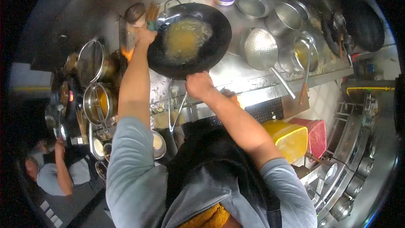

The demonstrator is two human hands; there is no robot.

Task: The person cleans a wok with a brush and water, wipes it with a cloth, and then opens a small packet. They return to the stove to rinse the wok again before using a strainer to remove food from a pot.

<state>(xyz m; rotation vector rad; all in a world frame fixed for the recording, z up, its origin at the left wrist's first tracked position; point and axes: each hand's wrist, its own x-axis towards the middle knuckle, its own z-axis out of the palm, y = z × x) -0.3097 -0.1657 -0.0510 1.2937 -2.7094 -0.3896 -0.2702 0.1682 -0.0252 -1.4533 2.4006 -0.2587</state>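
A black wok (219,38) is tilted over the steel cooktop, with cloudy yellowish liquid (185,40) pooled in it. My right hand (199,85) is closed around the near edge of the wok, and any handle there is covered by my fingers. At the wok's left side, my left hand (145,36) is closed on a bamboo wok brush (152,12) with a green part near my fingers. The brush's bristles point away from me. A loop handle (172,2) shows on the wok's far rim. Flame (127,53) flares beside my left forearm.
Right of the wok lie a perforated skimmer (260,48), a steel pot (284,19) and a ladle (309,59). Tongs (177,112) hang at the front edge. Strainers and pots (98,103) stand left. Yellow (287,139) and red (312,135) bins sit lower right. Another person (63,173) works at left.
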